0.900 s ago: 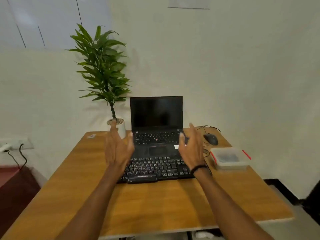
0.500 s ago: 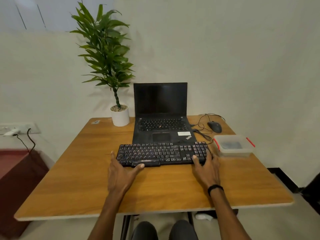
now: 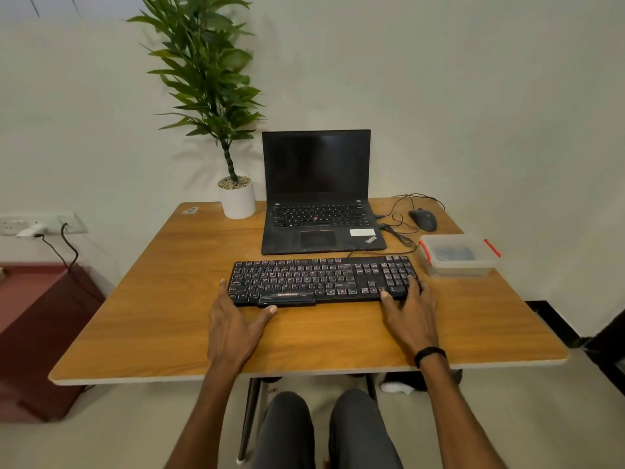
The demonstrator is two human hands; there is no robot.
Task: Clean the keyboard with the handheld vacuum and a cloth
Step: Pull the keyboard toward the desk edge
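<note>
A wooden desk (image 3: 169,316) stands against a pale wall. At its far edge sits an open black laptop (image 3: 318,184), screen dark. Just left of it a leafy plant (image 3: 206,79) rises from a white pot (image 3: 237,201). Right of the laptop lies a black mouse (image 3: 422,220), its cable (image 3: 399,218) looped beside it. Nearer is a lidded clear box (image 3: 456,255) with red clips. A maroon cabinet (image 3: 40,326) stands below a wall socket (image 3: 40,223).

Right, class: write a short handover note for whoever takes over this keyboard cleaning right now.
Left hand: open, at the keyboard, front left corner, thumb at its front edge.
Right hand: open, fingers on the keys at the right end.
The keyboard lies on the table in front of the laptop.
No vacuum or cloth in view; the lidded container beside it holds something unclear.
Done: nothing visible.
To do: vacuuming and wiping.
</note>
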